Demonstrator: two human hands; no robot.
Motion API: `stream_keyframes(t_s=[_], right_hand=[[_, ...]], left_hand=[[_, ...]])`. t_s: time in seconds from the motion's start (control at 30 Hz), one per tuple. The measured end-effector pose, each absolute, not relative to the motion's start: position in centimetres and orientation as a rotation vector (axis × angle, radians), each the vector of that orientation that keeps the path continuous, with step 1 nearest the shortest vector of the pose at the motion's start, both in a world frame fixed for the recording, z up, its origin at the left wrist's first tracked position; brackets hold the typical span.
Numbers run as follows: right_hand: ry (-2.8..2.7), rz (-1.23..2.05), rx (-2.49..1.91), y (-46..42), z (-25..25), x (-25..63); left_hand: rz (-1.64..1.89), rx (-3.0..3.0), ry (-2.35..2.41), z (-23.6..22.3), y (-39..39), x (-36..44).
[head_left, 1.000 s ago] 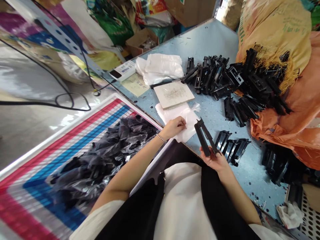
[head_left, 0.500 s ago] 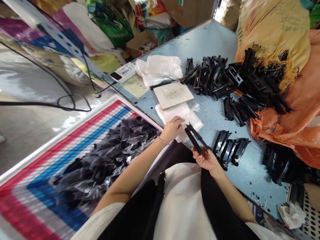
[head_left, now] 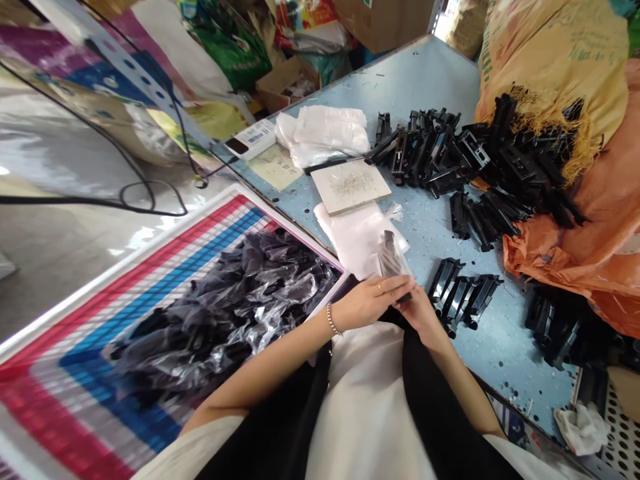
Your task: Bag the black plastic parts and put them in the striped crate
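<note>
A black plastic part (head_left: 389, 248), long and narrow, sits inside a clear plastic bag (head_left: 400, 261) over the table's near edge. My left hand (head_left: 374, 300) lies across the bag's lower end, fingers closed round it. My right hand (head_left: 416, 308) meets it from the other side and grips the part's near end; its fingertips are partly hidden. Just beyond, a stack of flat clear bags (head_left: 357, 233) lies on the table. Three black parts (head_left: 457, 297) rest in a row right of my right hand.
A striped basket (head_left: 150, 267) at left holds many bagged black parts (head_left: 235, 300). Loose black parts (head_left: 425, 150) are heaped by a yellow woven sack (head_left: 555, 60) and an orange sack (head_left: 605, 220). A pale board (head_left: 350, 185) and more bags (head_left: 330, 133) lie farther back.
The black part, bare before, is now inside a clear bag. My left hand has moved right from the bag stack to meet my right hand around it.
</note>
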State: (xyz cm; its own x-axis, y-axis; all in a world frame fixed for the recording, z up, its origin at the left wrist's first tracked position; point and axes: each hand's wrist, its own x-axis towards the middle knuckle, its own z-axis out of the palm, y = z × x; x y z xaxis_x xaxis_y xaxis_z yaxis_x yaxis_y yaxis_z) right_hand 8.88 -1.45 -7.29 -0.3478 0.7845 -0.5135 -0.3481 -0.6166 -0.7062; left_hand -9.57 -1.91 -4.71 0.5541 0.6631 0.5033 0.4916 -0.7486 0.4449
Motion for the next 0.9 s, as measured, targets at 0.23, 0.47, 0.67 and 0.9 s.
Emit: stream_keyframes(t_s=[0.23, 0.47, 0.67, 0.9], right_hand=[[-1.203, 2.016, -1.13, -2.9, -3.7, 8.5], [-1.335, 1.943, -1.243, -1.3, -1.3, 11.4], [-1.77, 1.632, -1.317, 0.0, -1.7, 12.4], [-2.767, 0.387, -1.504, 6.1, -0.8, 18.8]], left_hand=[[0.829, 2.406, 0.984, -0.3, -5.3, -11.8], [0.355, 1.971, 1.656, -4.1, -3.8, -25.9], [0.158, 1.557, 2.246, -12.3, 2.2, -32.8], [0.89, 1.749, 2.284, -9.6, 1.8, -22.2]])
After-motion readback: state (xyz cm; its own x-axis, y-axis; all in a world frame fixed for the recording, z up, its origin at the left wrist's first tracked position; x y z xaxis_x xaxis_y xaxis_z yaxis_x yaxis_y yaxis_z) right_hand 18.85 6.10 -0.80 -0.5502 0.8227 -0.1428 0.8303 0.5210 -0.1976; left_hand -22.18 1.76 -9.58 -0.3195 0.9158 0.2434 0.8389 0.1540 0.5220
